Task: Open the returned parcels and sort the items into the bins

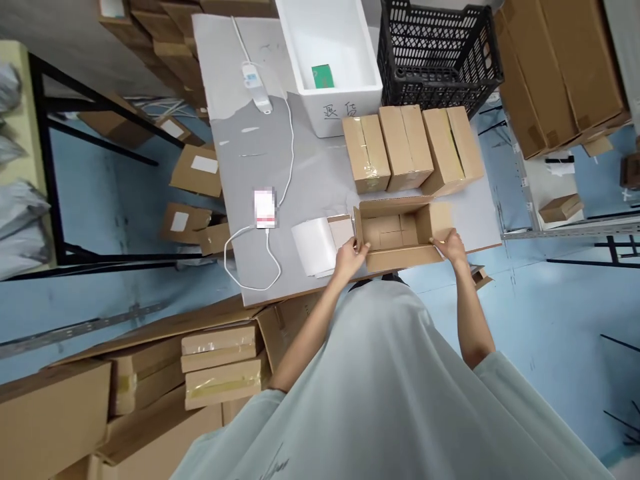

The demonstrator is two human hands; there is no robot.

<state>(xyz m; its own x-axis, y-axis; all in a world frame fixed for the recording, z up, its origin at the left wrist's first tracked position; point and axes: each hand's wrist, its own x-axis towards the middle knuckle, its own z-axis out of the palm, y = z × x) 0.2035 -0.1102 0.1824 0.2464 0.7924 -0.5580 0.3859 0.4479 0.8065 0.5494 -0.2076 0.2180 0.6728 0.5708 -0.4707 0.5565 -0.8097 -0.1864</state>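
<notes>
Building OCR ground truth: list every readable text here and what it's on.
"退货", handwritten, first character uncertain: front wall of the foam box.
Table label: blurred out, unreadable.
Green card in the foam box: too small.
Floor-box labels: too small.
Open box, taped boxes: no print seen.

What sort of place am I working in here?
Likely a warehouse packing or shipping room. Three taped brown cardboard boxes sit on the grey table, the left hand and right hand hold an open brown cardboard box beside a white paper roll, and more cartons lie on the floor.
</notes>
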